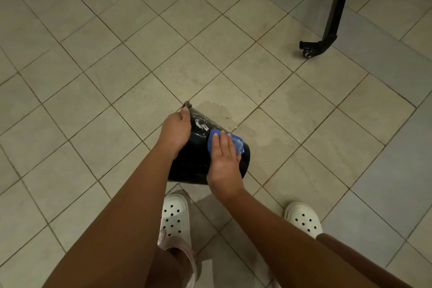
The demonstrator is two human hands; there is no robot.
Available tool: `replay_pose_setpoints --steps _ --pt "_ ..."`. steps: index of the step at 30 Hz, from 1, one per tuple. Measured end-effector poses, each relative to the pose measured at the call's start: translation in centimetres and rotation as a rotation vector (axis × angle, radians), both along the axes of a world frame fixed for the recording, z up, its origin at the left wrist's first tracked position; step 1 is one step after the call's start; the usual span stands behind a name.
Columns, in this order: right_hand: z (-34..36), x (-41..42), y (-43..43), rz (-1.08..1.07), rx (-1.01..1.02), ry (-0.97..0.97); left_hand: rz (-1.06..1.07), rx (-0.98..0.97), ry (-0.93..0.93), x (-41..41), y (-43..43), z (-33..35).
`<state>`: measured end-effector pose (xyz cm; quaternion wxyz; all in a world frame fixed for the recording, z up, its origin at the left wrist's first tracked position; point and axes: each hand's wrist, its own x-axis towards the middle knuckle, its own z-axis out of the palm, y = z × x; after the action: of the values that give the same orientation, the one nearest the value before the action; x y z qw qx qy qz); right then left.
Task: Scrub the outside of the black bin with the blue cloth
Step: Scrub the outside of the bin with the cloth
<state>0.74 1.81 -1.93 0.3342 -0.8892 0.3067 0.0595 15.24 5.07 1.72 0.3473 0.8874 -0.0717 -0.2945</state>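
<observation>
The black bin (194, 161) is tipped on the tiled floor in front of my feet, with white soapy smears on its upper side. My left hand (175, 131) grips the bin's far rim near a small handle lug. The blue cloth (235, 144) lies on the bin's outer wall, pressed flat under the fingers of my right hand (224, 163). Part of the cloth shows beyond my fingertips; the rest is hidden under my palm.
A wet patch (245, 124) spreads on the beige floor tiles just beyond the bin. My two feet in white clogs (175, 217) stand close below it. A black stand leg with a caster wheel (313, 49) is at the upper right.
</observation>
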Motion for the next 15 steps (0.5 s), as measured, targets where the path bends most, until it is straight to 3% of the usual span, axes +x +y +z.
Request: replay_pose_setpoints --steps 4,11,15 --pt "0.8 -0.1 0.5 -0.131 0.063 0.060 -0.018 -0.008 -0.014 -0.2 -0.2 0.1" --pt "1.7 1.3 1.0 0.038 0.013 0.066 -0.019 -0.010 0.002 0.0 0.3 0.1" --pt "1.2 1.6 -0.9 -0.094 0.059 0.043 -0.039 -0.048 0.016 -0.3 0.2 0.1"
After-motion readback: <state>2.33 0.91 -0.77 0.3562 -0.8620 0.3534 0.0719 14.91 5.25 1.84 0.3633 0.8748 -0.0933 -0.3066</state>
